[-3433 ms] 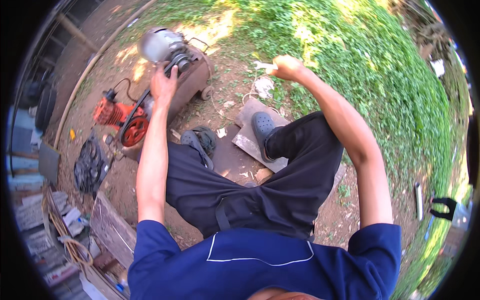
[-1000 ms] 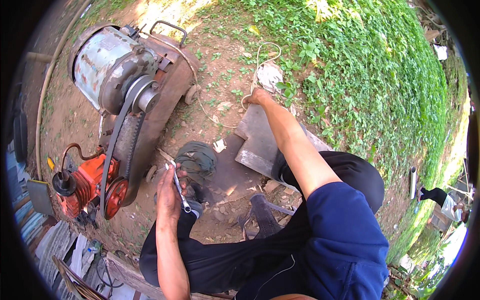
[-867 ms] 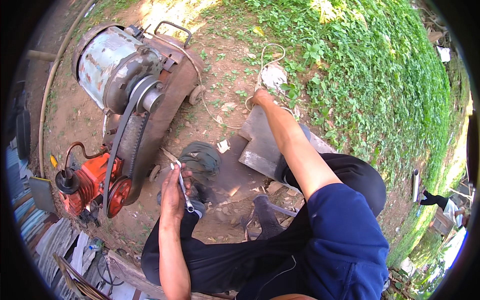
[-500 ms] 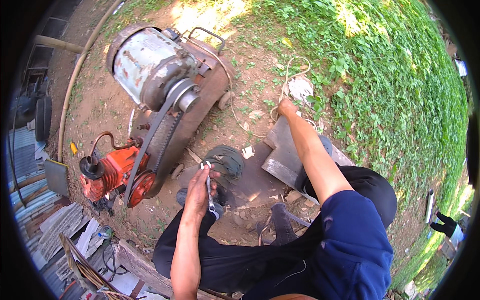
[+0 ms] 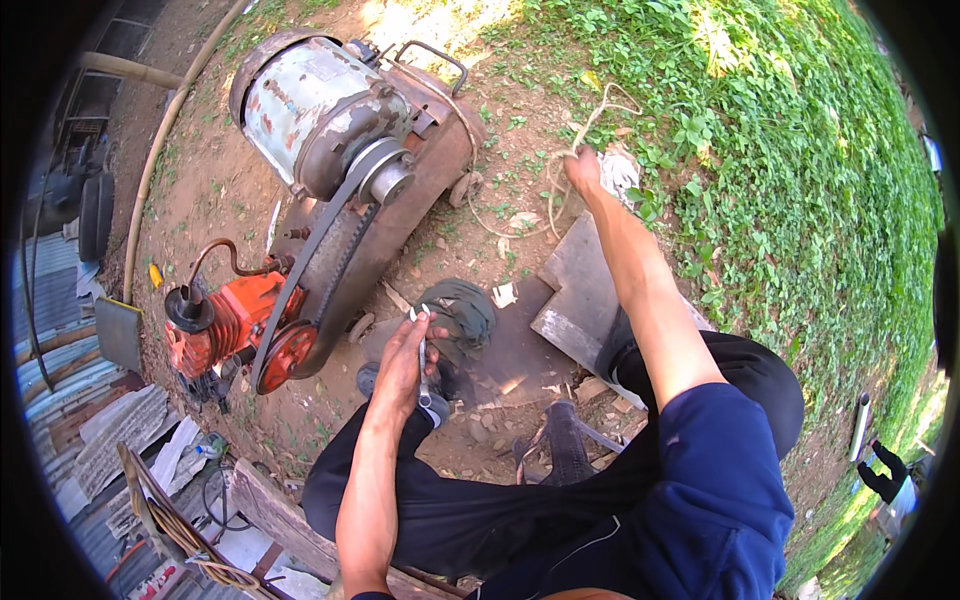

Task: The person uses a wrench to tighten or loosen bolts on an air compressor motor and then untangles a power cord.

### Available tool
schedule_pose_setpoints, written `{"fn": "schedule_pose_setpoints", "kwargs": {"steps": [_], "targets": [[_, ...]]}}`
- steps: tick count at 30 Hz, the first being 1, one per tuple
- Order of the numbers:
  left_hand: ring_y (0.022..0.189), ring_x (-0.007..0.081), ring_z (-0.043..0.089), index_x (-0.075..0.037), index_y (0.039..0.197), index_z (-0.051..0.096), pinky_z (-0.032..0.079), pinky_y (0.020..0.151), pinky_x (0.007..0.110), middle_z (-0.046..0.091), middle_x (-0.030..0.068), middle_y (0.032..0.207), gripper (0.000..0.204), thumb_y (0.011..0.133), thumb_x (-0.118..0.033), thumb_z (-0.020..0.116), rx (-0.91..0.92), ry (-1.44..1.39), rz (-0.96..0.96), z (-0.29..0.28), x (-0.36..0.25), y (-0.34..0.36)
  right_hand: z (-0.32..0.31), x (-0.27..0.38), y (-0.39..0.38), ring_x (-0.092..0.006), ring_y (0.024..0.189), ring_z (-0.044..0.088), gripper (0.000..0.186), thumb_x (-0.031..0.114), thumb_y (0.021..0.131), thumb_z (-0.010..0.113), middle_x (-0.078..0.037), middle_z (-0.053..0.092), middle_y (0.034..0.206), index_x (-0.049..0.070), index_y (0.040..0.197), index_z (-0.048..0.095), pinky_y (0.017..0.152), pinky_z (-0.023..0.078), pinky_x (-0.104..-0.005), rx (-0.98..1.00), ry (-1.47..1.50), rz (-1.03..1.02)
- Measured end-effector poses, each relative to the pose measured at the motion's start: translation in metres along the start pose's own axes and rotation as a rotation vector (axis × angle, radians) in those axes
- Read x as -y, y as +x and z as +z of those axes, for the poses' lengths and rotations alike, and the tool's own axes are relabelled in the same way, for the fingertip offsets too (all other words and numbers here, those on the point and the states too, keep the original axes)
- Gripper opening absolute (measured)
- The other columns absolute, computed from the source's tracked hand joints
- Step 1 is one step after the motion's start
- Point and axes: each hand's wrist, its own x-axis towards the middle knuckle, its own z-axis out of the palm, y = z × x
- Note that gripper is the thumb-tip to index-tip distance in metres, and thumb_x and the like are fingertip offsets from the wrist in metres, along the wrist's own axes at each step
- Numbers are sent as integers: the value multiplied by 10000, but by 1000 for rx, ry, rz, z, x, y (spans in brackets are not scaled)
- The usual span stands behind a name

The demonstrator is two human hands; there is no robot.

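Note:
A steel wrench (image 5: 424, 370) is held in my left hand (image 5: 400, 362), its fingers closed round the shaft above my left knee. Stretched out to the far right, my right hand (image 5: 582, 168) grips a pale cord (image 5: 556, 205). Part of the cord loops up beyond the hand, and part runs along the ground to the motor. To the left stands the belt-driven compressor: a grey, rusted electric motor (image 5: 315, 120) and an orange-red pump (image 5: 235, 315) on a brown tank (image 5: 395, 235), joined by a black belt (image 5: 312, 262).
A dark green cloth (image 5: 462, 308) lies between my feet and the tank. Grey boards (image 5: 590, 275) lie by my right foot. Corrugated sheets (image 5: 60, 330) and a coiled cane bundle (image 5: 190, 535) are at the left. Grass (image 5: 790, 190) covers the right side.
My right hand has moved a little farther out and up with the cord, whose loop has changed shape. My left hand keeps the wrench. The view has shifted slightly.

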Motion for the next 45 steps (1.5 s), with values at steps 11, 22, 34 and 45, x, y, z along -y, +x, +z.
{"fn": "schedule_pose_setpoints", "kwargs": {"steps": [11, 22, 34, 45], "targets": [[628, 37, 470, -46, 1223, 558, 358, 513, 190, 622, 16, 946, 427, 987, -400, 526, 7, 191, 164, 10, -4, -23, -97, 165, -41, -259, 908, 671, 428, 399, 849, 649, -161, 715, 956, 26, 1052, 703, 829, 498, -364, -60, 295, -299], [647, 76, 452, -53, 1060, 606, 400, 594, 261, 636, -9, 848, 394, 948, -430, 580, -13, 331, 550, 27, -20, -60, -275, 244, -108, -395, 884, 659, 468, 506, 852, 636, -207, 691, 889, 49, 932, 695, 788, 502, -474, -37, -259, -772], [703, 83, 472, -27, 967, 664, 398, 670, 270, 641, 13, 771, 382, 933, -405, 616, -98, 143, 803, 18, -10, -89, -382, 252, -238, -95, 709, 485, 367, 371, 921, 658, -10, 577, 739, 4, 938, 665, 629, 403, -290, 220, -248, -923], [934, 119, 600, -9, 1154, 671, 451, 879, 283, 722, 63, 1005, 439, 916, -378, 664, 45, -74, 1054, 48, -1, -97, -261, 211, -341, -104, 687, 609, 346, 386, 904, 676, -56, 663, 762, 45, 962, 700, 656, 486, -298, 683, -43, -853]]}}
